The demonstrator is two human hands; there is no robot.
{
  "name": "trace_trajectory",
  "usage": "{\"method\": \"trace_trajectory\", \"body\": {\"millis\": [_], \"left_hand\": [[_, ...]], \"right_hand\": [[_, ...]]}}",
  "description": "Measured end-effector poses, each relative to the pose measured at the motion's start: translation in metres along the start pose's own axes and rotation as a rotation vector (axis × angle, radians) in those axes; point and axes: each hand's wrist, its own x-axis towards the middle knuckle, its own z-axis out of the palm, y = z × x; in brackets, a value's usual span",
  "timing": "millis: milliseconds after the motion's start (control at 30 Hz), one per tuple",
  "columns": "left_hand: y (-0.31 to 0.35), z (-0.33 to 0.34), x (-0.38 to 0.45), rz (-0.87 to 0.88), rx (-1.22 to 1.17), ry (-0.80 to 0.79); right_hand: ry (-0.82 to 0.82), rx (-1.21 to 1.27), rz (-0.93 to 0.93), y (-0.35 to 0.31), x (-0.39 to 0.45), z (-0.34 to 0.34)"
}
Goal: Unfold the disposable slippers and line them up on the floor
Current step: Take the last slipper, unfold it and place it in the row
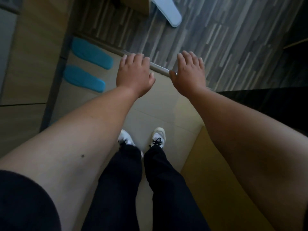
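Note:
Two blue slippers lie flat side by side on the beige floor at the left, one farther away and one closer to me. A white slipper lies on the grey wood-pattern floor at the top. My left hand and my right hand are stretched out palm down over a metal threshold strip, fingers spread, holding nothing. Both hands are to the right of the blue slippers and well below the white one.
A metal threshold strip divides beige tile from grey wood-pattern floor. A wooden cabinet stands at the left, a dark surface at the right. My feet in white sneakers stand on the tile below the hands.

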Motion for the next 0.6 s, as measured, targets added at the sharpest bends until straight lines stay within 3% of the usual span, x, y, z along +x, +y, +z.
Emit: {"method": "trace_trajectory", "body": {"millis": [600], "left_hand": [[-0.001,-0.028,0.21,0.03,-0.091,-0.016]], "right_hand": [[-0.001,0.078,0.146,0.039,0.18,-0.048]]}}
